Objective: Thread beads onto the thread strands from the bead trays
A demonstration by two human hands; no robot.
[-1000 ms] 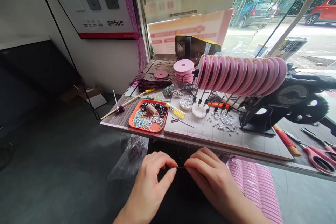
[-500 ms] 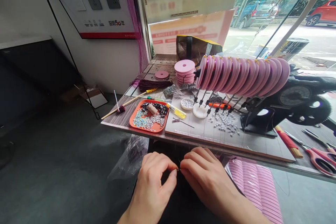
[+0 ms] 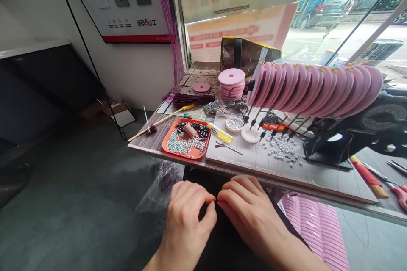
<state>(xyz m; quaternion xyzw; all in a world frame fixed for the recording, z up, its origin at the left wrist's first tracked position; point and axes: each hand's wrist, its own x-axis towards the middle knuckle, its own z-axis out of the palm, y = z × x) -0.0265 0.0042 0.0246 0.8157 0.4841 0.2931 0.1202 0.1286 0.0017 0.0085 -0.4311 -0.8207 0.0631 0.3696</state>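
My left hand (image 3: pixel 190 209) is below the table's front edge, its thumb and index finger pinched close together. Beside it on the right, my right hand (image 3: pixel 246 205) is also closed, its fingertips nearly meeting the left ones. Whatever lies between the fingertips is too small and dark to make out. Above my left hand an orange tray (image 3: pixel 165 145) holds black, silver and blue-green beads. Beyond my right hand, white beads (image 3: pixel 282 148) lie loose on a grey board (image 3: pixel 254 161), near a row of pink spools (image 3: pixel 314 89) on a black machine.
Stacked pink spools (image 3: pixel 231 80) and a dark bag (image 3: pixel 249 53) stand at the back. A yellow-handled tool (image 3: pixel 222 134) lies beside the tray. Scissors (image 3: pixel 401 194) are at the right edge. Wrapped pink spools (image 3: pixel 318 230) sit below the table. Thin threads hang from the machine.
The view has turned slightly left, so the table and machine appear further right. Both hands stay close together, with the fingertips slightly higher in the picture.
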